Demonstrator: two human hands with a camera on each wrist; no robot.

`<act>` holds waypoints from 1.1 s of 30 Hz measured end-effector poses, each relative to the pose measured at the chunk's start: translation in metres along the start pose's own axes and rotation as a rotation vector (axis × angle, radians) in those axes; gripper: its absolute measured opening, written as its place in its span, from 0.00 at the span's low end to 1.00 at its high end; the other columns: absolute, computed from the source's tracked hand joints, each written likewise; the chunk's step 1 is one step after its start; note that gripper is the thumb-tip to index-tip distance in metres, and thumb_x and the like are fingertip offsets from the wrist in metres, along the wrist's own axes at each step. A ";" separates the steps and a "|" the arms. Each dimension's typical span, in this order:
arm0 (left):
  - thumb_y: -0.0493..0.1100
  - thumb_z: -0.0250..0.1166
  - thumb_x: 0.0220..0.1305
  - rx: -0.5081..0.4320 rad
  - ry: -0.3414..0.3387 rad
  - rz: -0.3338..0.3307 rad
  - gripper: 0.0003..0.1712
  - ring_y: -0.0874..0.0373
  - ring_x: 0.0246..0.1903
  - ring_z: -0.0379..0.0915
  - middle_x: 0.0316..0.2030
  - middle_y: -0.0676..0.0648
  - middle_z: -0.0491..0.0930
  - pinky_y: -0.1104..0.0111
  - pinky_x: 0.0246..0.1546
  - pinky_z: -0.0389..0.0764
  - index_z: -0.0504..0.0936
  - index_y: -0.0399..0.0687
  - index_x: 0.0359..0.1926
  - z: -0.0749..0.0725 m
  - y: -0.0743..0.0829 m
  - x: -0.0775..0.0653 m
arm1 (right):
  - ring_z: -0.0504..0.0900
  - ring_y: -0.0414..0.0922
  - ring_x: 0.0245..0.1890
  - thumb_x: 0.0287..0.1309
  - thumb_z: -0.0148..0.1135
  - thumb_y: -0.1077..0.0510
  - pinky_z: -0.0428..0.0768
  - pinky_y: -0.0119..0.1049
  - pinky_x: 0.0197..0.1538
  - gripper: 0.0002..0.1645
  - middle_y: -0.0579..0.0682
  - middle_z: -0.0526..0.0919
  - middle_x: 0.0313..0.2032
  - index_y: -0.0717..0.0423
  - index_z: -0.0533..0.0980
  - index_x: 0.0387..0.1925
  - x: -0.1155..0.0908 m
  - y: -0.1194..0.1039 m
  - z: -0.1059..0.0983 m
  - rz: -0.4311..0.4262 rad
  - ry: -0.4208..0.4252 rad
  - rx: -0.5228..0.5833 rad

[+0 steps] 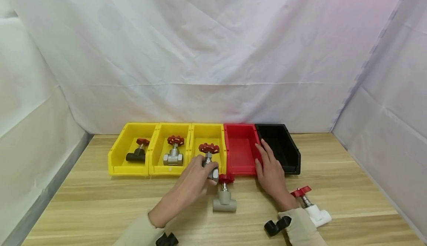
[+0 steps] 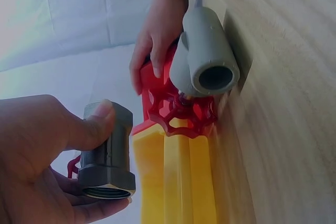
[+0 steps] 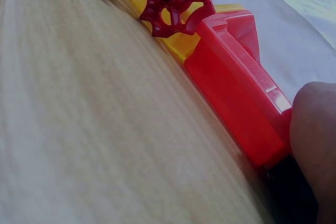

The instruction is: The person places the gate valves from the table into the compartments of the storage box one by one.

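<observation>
My left hand (image 1: 193, 181) grips a metal valve (image 1: 213, 174) by its hexagonal-ended body, at the front of the third yellow bin (image 1: 217, 131). The valve's red handwheel points up and back over that bin. In the left wrist view, the thumb lies across the metal body (image 2: 107, 153) and the fingers are behind it. My right hand (image 1: 271, 177) rests with extended fingers on the side between the red bin (image 1: 241, 170) and the black bin (image 1: 291, 157). Between the hands, a grey valve (image 1: 224, 204) with a red handwheel lies on the table.
The left yellow bin (image 1: 128, 170) contains a black valve (image 1: 136, 156), and the second yellow bin (image 1: 161, 170) a metal valve (image 1: 173, 159). A white valve (image 1: 317, 214) with a red handle lies beside my right forearm. White cloth (image 1: 213, 53) hangs behind the bins.
</observation>
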State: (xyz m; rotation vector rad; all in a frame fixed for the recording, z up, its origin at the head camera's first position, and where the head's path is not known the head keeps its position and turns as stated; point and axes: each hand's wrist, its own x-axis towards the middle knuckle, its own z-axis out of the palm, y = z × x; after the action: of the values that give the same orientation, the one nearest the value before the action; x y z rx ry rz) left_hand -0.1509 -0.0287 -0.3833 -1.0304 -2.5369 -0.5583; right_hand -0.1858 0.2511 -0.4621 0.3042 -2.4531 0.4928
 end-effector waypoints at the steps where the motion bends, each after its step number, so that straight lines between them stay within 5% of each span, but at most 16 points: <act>1: 0.48 0.67 0.51 0.000 -0.003 -0.004 0.21 0.57 0.27 0.58 0.30 0.46 0.67 0.73 0.24 0.63 0.76 0.48 0.46 0.000 0.000 0.001 | 0.75 0.48 0.31 0.56 0.55 0.57 0.71 0.42 0.30 0.34 0.46 0.51 0.66 0.46 0.58 0.64 0.000 0.000 0.000 0.001 0.000 0.000; 33: 0.46 0.65 0.53 0.067 -0.035 -0.080 0.16 0.53 0.27 0.59 0.25 0.45 0.65 0.69 0.24 0.64 0.77 0.47 0.44 0.027 -0.030 0.038 | 0.74 0.47 0.31 0.56 0.54 0.56 0.71 0.40 0.31 0.34 0.44 0.50 0.66 0.44 0.57 0.65 0.000 0.001 0.000 0.017 -0.021 -0.005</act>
State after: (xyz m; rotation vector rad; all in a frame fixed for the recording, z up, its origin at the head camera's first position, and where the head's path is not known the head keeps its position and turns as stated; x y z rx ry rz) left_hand -0.2027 -0.0129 -0.3962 -0.9261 -2.6181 -0.4774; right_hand -0.1860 0.2514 -0.4627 0.2877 -2.4789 0.4932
